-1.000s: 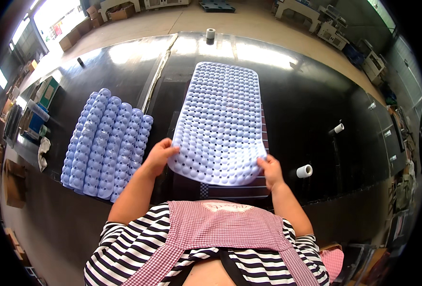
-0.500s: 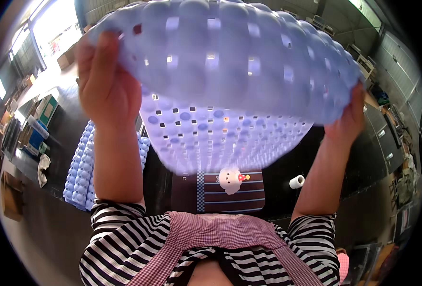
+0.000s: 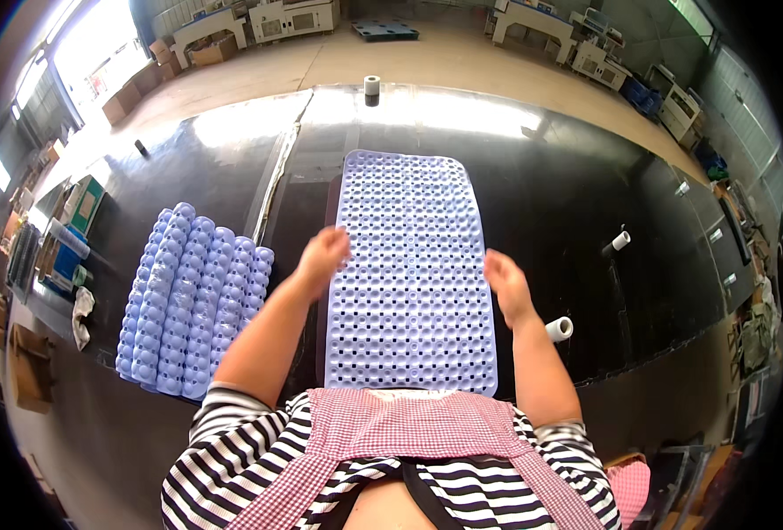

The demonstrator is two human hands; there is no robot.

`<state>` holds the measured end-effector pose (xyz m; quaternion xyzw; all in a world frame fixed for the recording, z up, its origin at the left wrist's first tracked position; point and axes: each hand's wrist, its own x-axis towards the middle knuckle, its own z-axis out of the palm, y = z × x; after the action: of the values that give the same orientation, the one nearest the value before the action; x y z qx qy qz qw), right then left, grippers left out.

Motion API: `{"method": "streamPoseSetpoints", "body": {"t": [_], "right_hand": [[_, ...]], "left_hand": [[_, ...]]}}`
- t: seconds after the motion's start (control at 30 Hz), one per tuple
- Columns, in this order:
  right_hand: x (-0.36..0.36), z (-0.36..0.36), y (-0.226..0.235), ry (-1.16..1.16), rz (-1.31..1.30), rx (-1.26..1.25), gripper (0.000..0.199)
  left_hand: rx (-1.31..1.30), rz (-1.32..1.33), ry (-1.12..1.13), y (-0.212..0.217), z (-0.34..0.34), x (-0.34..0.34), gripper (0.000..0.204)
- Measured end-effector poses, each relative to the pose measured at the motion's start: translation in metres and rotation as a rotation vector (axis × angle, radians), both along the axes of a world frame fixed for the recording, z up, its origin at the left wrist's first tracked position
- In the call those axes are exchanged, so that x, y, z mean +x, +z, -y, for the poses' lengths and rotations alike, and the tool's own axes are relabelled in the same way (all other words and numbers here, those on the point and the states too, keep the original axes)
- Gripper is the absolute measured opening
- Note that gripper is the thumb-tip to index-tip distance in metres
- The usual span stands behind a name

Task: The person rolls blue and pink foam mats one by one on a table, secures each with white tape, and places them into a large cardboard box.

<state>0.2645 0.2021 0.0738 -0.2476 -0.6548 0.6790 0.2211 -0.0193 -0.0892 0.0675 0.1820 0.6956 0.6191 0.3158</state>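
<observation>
A pale lilac rubber mat (image 3: 409, 265) with holes and small bumps lies flat and lengthwise on the black table (image 3: 568, 194) in front of me. My left hand (image 3: 323, 253) hovers at the mat's left edge, fingers loosely apart, holding nothing. My right hand (image 3: 506, 284) is at the mat's right edge, palm toward the mat, also empty. Whether either hand touches the mat is unclear.
Several rolled lilac mats (image 3: 193, 296) lie side by side at my left. Small white tape rolls (image 3: 559, 329) sit at my right, another roll (image 3: 619, 240) farther right, and one roll (image 3: 372, 85) at the far edge. Boxes and machines line the room's far side.
The mat was lifted high and flipped over in front of my face half a second ago; now it lies flat on the table and both hands have let go.
</observation>
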Motion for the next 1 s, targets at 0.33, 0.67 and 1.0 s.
{"method": "streamPoseSetpoints", "body": {"t": [0.33,0.67,1.0], "right_hand": [[0.166,0.112,-0.049,-0.097,0.47,0.485,0.054],[0.169,0.098,-0.012,0.277,0.694,-0.139,0.042],[0.141,0.117,-0.033,0.095,0.036,-0.14,0.07]], "left_hand": [[-0.325,-0.316,0.045,-0.053,0.134,0.192,0.047],[-0.415,0.194,-0.342,-0.023,0.143,0.197,0.028],[0.339,0.455,0.257,-0.01,0.089,0.224,0.063]]}}
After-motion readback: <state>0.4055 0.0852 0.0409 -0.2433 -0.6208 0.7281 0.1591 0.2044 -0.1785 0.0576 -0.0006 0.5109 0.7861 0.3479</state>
